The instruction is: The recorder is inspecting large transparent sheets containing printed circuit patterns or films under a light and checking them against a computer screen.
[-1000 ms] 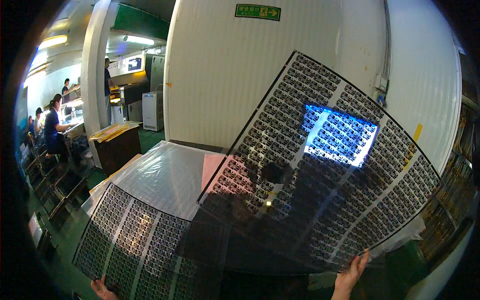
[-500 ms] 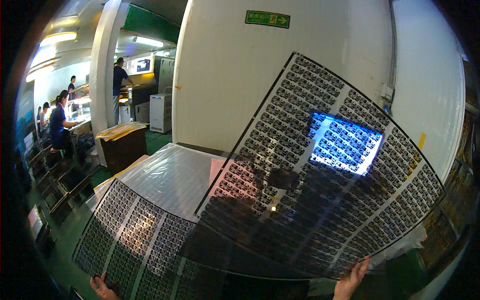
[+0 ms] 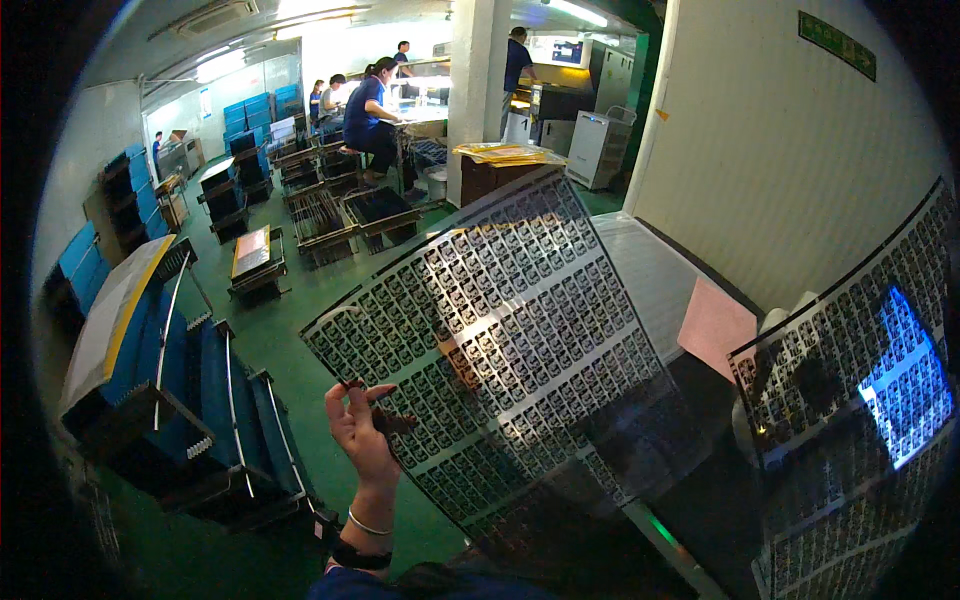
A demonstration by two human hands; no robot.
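Observation:
My left hand [image 3: 362, 432], a bangle and a dark band on its wrist, pinches the left edge of a see-through film sheet [image 3: 565, 345]. Rows of small dark patterns cover this sheet, and it is held up at a tilt. Warm light shines off its middle. At the right, a second film sheet [image 3: 830, 340] with the same kind of pattern stands raised, with a bright blue-white reflection on it. My right hand is not in sight. Between the two sheets, a pink sheet [image 3: 718, 328] lies on the pale table surface [image 3: 645, 270].
Racks with blue panels [image 3: 190, 400] stand close on my left. Low dark racks [image 3: 325, 220] spread over the green floor [image 3: 330, 300]. A brown cabinet [image 3: 490, 182] topped with yellow-edged sheets stands by a pillar [image 3: 475, 85]. A seated person [image 3: 368, 115] works farther back.
The view has swung left. The left sheet now appears nearer and higher, with my left hand still at its edge. The right sheet has shifted toward the right rim, and my right hand has left the picture.

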